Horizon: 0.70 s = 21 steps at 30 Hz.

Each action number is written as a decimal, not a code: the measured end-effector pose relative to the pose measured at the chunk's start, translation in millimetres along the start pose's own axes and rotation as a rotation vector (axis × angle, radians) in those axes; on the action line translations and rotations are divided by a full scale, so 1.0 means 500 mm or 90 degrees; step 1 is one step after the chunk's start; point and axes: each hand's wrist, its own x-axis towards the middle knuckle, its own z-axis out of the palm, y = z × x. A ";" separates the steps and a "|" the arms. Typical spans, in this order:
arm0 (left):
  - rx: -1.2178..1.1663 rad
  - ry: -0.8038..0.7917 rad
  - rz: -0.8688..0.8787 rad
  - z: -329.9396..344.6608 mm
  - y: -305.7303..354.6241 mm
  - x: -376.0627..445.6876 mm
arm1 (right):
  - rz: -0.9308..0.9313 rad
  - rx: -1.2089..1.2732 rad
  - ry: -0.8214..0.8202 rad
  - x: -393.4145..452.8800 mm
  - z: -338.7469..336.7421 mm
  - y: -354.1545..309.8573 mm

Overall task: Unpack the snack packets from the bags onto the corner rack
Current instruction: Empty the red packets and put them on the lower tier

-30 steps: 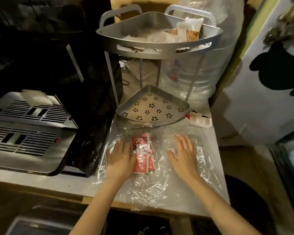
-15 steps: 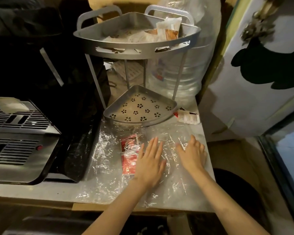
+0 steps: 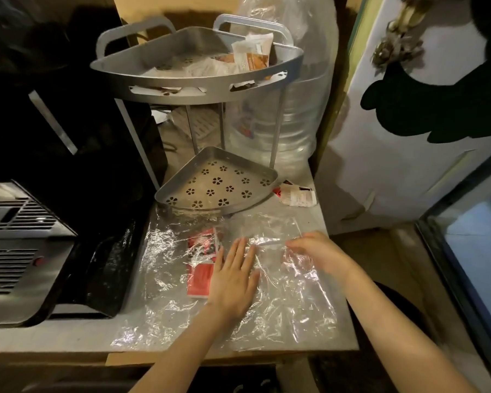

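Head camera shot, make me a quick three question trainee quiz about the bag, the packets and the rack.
1. True or false: the lower shelf of the corner rack holds packets.
2. The left hand lies flat on: A) the clear plastic bag B) the water jug C) the upper shelf
3. What colour are the packets inside the bag?

Key: 1 false, it holds none. 2 A. 3 red.

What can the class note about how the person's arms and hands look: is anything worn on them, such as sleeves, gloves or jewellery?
Both forearms are bare right down to the bottom edge of the picture, with no sleeves showing. The left hand and the right hand wear no gloves. No watch, bracelet or ring can be seen on either, though the right hand is blurred.
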 end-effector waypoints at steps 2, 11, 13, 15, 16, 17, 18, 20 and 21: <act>-0.021 0.032 0.001 0.002 -0.005 -0.001 | -0.031 -0.001 -0.012 -0.004 -0.012 -0.009; -0.428 0.218 -0.145 -0.023 -0.036 0.016 | -0.150 0.105 -0.109 -0.046 -0.083 -0.107; -0.464 0.168 -0.166 -0.017 -0.053 0.021 | -0.189 0.133 -0.132 -0.063 -0.093 -0.138; -0.497 0.133 -0.185 -0.010 -0.061 0.028 | -0.223 0.135 -0.149 -0.075 -0.097 -0.162; -0.513 0.131 -0.194 -0.015 -0.058 0.030 | -0.237 0.133 -0.157 -0.080 -0.097 -0.171; -0.522 0.137 -0.202 -0.022 -0.056 0.033 | -0.248 0.130 -0.164 -0.084 -0.095 -0.180; -0.523 0.155 -0.200 -0.031 -0.050 0.035 | -0.255 0.127 -0.171 -0.088 -0.093 -0.187; -0.520 0.191 -0.183 -0.056 -0.037 0.040 | -0.267 0.116 -0.186 -0.094 -0.088 -0.201; -0.519 0.202 -0.175 -0.067 -0.031 0.043 | -0.276 0.105 -0.191 -0.096 -0.085 -0.208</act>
